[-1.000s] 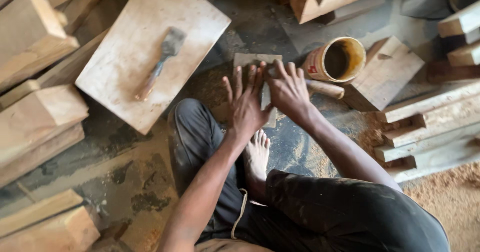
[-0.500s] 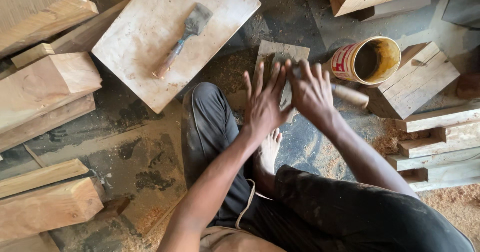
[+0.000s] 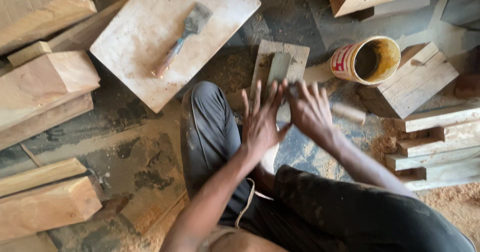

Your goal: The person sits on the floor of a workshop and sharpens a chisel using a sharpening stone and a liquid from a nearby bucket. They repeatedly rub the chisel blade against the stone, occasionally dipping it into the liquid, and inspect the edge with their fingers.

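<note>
The left hand [image 3: 261, 122] was spread wide, fingers fanned and straight, its grip holding nothing; the fingertips reached the near edge of a small wooden board [image 3: 280, 67] that lay flat on the floor. The right hand [image 3: 311, 113] sat just beside it, thumbs close together, fingers also extended toward the board's near edge. Whether its grip had hold of anything could not be told, since the hand was blurred; a pale, blurred wooden handle [image 3: 349, 113] showed just to its right. The small board carried a grey smear down its middle.

Beyond the board, to the right, an open can [image 3: 367, 61] lay tipped on its side, its inside coated yellow-brown, resting against a stack of short wooden blocks [image 3: 412, 82]. To the left lay a large pale slab [image 3: 170, 37] with a putty knife [image 3: 181, 39] on top, blade pointing away. Thick timber blocks [image 3: 47, 89] were piled at the left edge. The person sat on the dusty floor [image 3: 130, 147], dark trousers [image 3: 210, 132] on, one knee drawn up beneath the left forearm, sawdust scattered about.
</note>
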